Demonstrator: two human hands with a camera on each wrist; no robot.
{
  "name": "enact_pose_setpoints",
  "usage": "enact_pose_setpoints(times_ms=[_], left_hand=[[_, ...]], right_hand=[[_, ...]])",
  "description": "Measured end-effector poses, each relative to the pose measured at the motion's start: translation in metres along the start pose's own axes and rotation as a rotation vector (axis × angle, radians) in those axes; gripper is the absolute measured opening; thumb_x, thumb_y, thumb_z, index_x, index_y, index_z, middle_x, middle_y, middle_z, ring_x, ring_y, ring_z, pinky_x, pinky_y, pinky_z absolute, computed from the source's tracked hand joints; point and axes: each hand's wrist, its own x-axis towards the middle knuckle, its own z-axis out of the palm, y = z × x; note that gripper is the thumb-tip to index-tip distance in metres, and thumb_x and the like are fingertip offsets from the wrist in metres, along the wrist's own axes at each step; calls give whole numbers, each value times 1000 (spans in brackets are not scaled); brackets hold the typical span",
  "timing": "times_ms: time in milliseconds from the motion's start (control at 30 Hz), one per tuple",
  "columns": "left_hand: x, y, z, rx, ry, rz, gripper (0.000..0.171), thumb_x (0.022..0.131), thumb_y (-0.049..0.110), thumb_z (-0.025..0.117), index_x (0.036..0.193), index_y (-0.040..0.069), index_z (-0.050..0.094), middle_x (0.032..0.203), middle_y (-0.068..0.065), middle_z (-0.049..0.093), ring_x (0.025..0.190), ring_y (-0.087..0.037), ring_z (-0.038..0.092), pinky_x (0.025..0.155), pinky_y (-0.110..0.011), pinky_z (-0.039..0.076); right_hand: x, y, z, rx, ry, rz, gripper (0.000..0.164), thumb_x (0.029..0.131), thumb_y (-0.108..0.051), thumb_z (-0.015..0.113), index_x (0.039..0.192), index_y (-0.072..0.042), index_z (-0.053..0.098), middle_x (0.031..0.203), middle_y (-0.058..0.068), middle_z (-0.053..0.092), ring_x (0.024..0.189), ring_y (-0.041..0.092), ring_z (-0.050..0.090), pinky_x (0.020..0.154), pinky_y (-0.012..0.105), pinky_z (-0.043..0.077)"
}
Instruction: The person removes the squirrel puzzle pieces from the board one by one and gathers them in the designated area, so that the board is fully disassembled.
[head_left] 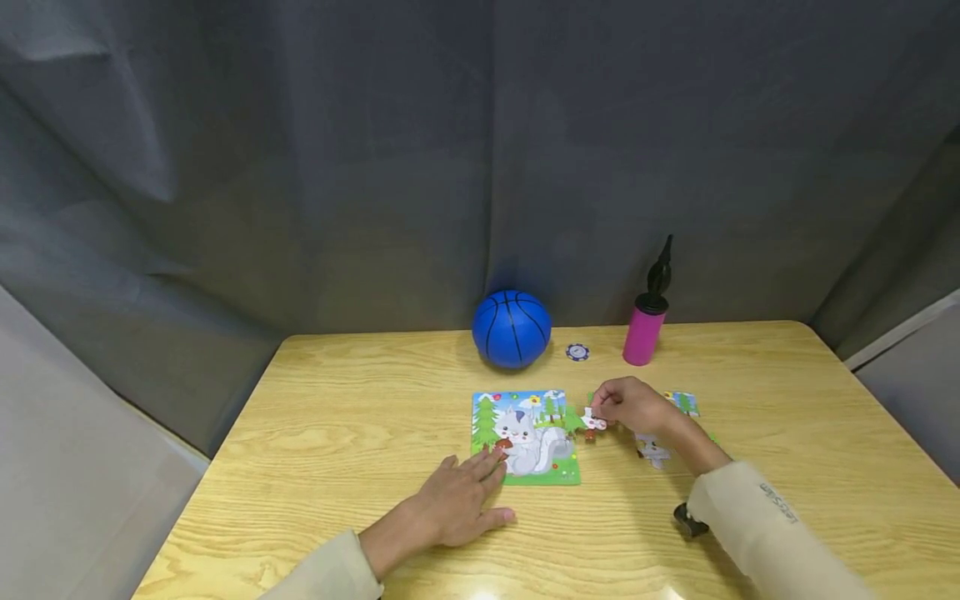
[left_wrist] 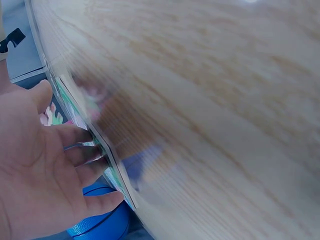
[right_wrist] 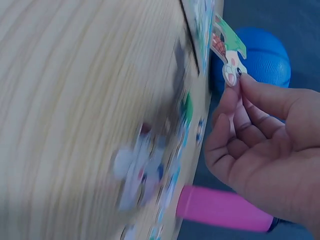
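Observation:
A square squirrel jigsaw puzzle (head_left: 553,477) lies in the middle of the table, its picture showing a grey squirrel with a nut between green trees. My left hand (head_left: 459,500) rests with straight, spread fingers on the puzzle's lower left part, covering that corner. Just right of the board, my right hand (head_left: 633,406) pinches a puzzle piece (right_wrist: 233,67) between thumb and forefinger, raised above the table. Green, white and brown areas show on this piece, with part of an animal's face. Loose puzzle pieces (head_left: 654,451) lie under and beyond the right hand, partly hidden by it.
Behind the puzzle sits a blue ball (head_left: 512,329) with black lines. A poker chip (head_left: 577,352) lies to its right, and a pink hand pump (head_left: 643,335) with a black nozzle stands farther right. Dark curtain (head_left: 390,167) hangs along the table's back edge.

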Motion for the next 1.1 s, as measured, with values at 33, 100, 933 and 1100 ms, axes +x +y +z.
enact_pose_setpoints(times_ms=[33,100,933,1100], left_hand=[[-1,0,0,-1,1,1,71,96,61,28,149,14,30,159,-4,19,146,-21,24,113,-52,30],[-2,0,0,-7,3,3,71,96,61,28,149,13,31,159,-4,20,145,-21,25,113,-53,30],[2,-2,3,-13,26,16,73,96,62,25,148,12,32,158,-5,21,146,-22,24,112,-53,31],[5,-3,3,2,74,29,73,96,63,28,145,10,40,155,-9,29,143,-25,31,109,-52,36]], right_hand=[[-2,3,-2,-2,-5,4,13,92,1,48,94,5,60,79,9,58,72,19,51,58,25,42],[-6,7,-3,-6,-15,17,12,93,0,49,94,5,60,77,8,58,71,18,50,56,25,42],[-11,21,-7,-210,34,96,9,86,-4,65,78,-3,69,72,3,63,60,12,47,55,25,41],[-8,22,-6,-221,70,125,8,84,-3,66,77,-3,69,72,4,65,60,12,48,54,25,42]])
